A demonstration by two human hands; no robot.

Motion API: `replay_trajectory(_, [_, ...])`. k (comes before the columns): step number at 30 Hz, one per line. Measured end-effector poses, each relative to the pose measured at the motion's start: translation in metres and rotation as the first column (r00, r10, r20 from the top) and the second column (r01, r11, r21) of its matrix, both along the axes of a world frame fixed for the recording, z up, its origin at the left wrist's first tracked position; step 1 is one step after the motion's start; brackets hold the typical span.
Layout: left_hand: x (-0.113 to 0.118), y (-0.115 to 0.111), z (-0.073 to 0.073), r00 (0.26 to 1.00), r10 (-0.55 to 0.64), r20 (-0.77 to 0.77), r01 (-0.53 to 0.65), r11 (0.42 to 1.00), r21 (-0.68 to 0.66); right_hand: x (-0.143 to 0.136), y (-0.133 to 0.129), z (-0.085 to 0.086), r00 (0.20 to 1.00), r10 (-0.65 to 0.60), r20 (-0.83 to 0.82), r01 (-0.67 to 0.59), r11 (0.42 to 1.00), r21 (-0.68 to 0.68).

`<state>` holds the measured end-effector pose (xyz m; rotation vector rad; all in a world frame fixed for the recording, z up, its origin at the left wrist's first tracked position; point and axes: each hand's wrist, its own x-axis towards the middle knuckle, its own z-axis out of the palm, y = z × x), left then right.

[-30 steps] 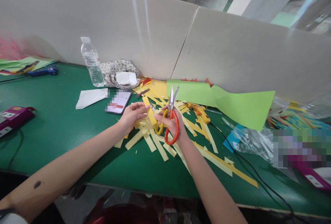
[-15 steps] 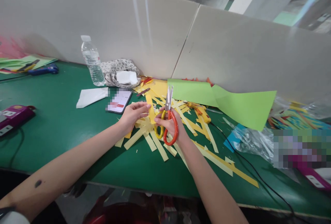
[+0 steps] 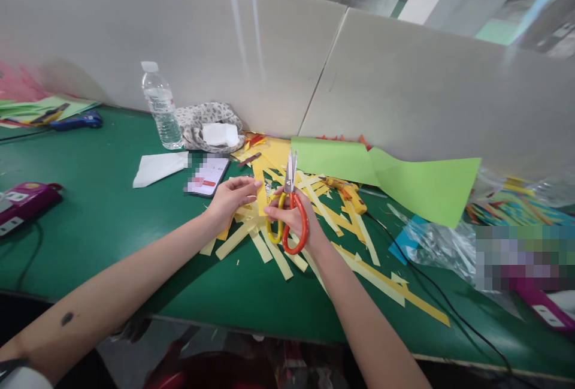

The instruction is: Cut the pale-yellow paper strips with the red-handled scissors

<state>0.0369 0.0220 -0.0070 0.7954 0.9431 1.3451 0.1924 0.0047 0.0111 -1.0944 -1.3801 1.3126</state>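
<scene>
A short yellow paper strip (image 3: 260, 188) stands upright between my hands. My left hand (image 3: 233, 198) is closed on its left edge, thumb and fingers pinching it. In my right hand (image 3: 299, 218) are scissors (image 3: 291, 179) with one yellow and one red handle, their blades pointing away from me and slightly parted. My right thumb reaches the lower end of the strip. Beneath both hands lies a loose heap of cut yellow paper strips (image 3: 237, 238), pale and darker, partly hidden by the hands.
Behind the heap lie green paper sheets (image 3: 417, 182). A yellow glue gun (image 3: 354, 198) with a black cord rests at the right. Toward the left are a phone (image 3: 208, 174), a white tissue (image 3: 158, 168) and a water bottle (image 3: 162, 107). A grey partition (image 3: 224, 35) closes off the back.
My right hand and the scissors have shifted very slightly left, with the blades turned a little. My left hand stays put with the strip.
</scene>
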Motion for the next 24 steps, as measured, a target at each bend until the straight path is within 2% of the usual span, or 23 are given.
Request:
replay_trajectory(4, [0.0004,0.0004,0.0006,0.998,-0.063,0.0,0.062,0.997,-0.041,-0.0003,0.0021,-0.0026,1.0,-0.01,-0.006,0.011,0.998,0.054])
replay_trajectory(7, [0.001,0.0,0.0012,0.984,-0.176,-0.014,0.175,0.981,-0.08,0.0007,0.004,-0.0022,0.994,-0.096,-0.048,0.1,0.992,0.083])
replay_trajectory(10, [0.0015,-0.0015,0.0013,0.965,-0.256,-0.063,0.252,0.966,-0.059,0.0026,0.005,-0.0002,0.984,-0.166,-0.064,0.172,0.978,0.115])
replay_trajectory(17, [0.0011,-0.0037,-0.0013,0.952,-0.253,-0.169,0.258,0.966,0.005,0.0033,0.0031,0.0025,0.978,-0.193,-0.082,0.203,0.97,0.135])
replay_trajectory(24, [0.0013,-0.0043,0.0006,0.936,-0.282,-0.211,0.283,0.959,-0.026,0.0016,0.0026,0.0036,0.975,-0.204,-0.088,0.215,0.968,0.131])
